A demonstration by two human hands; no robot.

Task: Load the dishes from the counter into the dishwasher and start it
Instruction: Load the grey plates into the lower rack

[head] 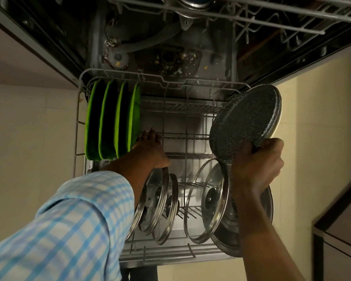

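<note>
The room was dim, with a cream tile floor [28, 128] on both sides of the open dishwasher [146, 43]. Little bits of food [176, 71] lay on its dirty bottom. The lower rack [76, 118] was pulled out toward me, and the upper rack [272, 19] hung above it. Four green plates [107, 122] stood on edge in the rack's far left corner. Shiny glass lids [209, 199] stood on edge along the near side. My right hand [259, 161] gripped the near edge of the speckled pan [245, 122], fingers curled tight around it. The pan was over the rack's right edge, tipped up on its side. Its flat round face looked left and toward me, and its top leaned away to the far right. My left hand [150, 151], in a blue checked sleeve [69, 220], reached to the wire pins just beside the green plates. I could not tell if it held anything.
</note>
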